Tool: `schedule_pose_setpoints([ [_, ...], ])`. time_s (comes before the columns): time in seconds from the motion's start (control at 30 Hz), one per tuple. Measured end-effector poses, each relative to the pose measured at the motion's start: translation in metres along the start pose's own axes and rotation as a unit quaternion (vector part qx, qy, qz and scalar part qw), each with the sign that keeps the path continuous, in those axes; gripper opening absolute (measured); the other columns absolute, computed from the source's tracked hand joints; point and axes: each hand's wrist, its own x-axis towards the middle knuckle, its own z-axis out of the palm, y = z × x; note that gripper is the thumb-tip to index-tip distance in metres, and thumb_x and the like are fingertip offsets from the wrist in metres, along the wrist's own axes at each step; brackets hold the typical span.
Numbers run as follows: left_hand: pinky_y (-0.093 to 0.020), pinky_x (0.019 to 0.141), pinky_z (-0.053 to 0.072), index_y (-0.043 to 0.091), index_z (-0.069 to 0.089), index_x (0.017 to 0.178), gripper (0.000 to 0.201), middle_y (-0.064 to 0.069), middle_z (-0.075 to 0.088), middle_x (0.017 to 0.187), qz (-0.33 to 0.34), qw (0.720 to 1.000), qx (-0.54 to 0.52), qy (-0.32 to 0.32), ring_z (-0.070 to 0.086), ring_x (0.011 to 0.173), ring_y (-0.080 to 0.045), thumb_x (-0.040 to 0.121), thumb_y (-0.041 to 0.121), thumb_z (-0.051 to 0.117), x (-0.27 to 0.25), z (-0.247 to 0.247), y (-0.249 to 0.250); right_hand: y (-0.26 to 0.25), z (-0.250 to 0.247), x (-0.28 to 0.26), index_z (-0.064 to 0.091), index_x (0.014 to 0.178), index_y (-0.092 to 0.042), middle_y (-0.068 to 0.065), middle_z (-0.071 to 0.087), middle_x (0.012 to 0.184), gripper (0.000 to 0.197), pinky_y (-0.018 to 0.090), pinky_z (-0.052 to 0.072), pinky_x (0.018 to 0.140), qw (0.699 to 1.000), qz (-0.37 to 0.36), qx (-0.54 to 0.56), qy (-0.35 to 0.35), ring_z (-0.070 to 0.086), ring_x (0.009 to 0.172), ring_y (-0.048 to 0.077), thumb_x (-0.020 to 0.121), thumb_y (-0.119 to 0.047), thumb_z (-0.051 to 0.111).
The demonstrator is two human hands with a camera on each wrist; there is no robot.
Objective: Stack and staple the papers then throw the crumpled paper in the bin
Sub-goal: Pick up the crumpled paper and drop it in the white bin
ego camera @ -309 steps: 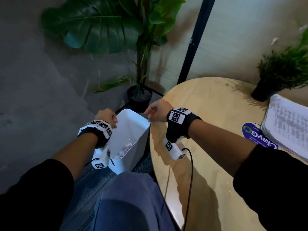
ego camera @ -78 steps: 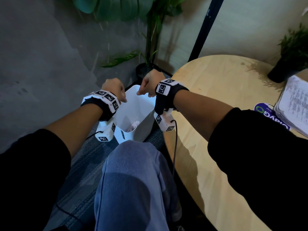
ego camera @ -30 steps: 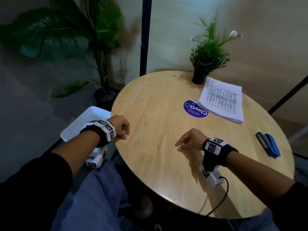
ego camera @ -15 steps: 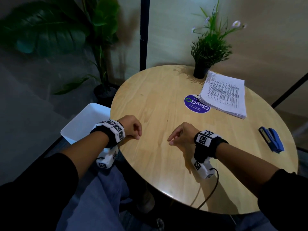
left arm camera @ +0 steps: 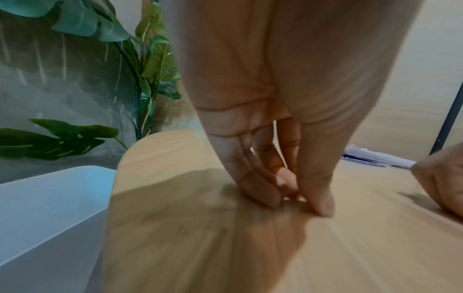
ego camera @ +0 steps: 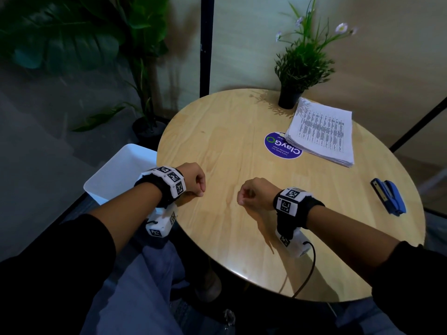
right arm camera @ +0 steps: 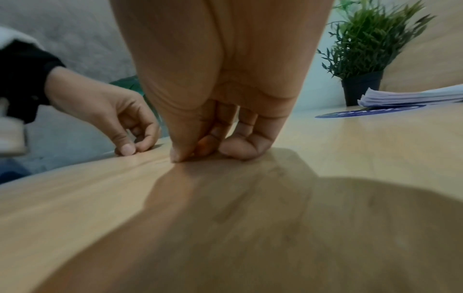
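A stack of printed papers (ego camera: 321,132) lies at the far right of the round wooden table (ego camera: 229,131), and its edge shows in the right wrist view (right arm camera: 413,97). A blue stapler (ego camera: 389,199) lies near the right rim. The white bin (ego camera: 118,175) stands on the floor against the table's left edge; its contents are hidden. My left hand (ego camera: 202,189) and right hand (ego camera: 243,198) rest on the near part of the table, a hand's width apart. Both have curled fingers that hold nothing, fingertips on the wood (left arm camera: 295,198) (right arm camera: 205,154). No crumpled paper is visible.
A small potted plant (ego camera: 297,68) stands at the table's back edge beside the papers. A round blue sticker (ego camera: 281,147) is partly under the stack. A large leafy plant (ego camera: 72,37) and a black post (ego camera: 206,44) stand behind the bin. My legs are under the table's near edge.
Both hands left the bin and came onto the table as my view turned from the bin to the tabletop. In the last half second they settled slightly closer together.
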Motion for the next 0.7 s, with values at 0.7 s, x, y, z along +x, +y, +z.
schedule_pose_setpoints([
  [0.7,-0.034,0.086,0.049,0.004,0.067,0.102,0.02,-0.012,0.068,0.111,-0.054,0.993,0.072,0.07,0.063,0.103,-0.029,0.084,0.013,0.067,-0.009,0.018,0.028,-0.005,-0.002,-0.014,0.074,0.083,-0.008,0.009,0.075,0.087,0.008,0.008,0.041,0.062,0.993,-0.003,0.057,0.106,0.061,0.071,0.01,0.076,-0.007,0.07],
])
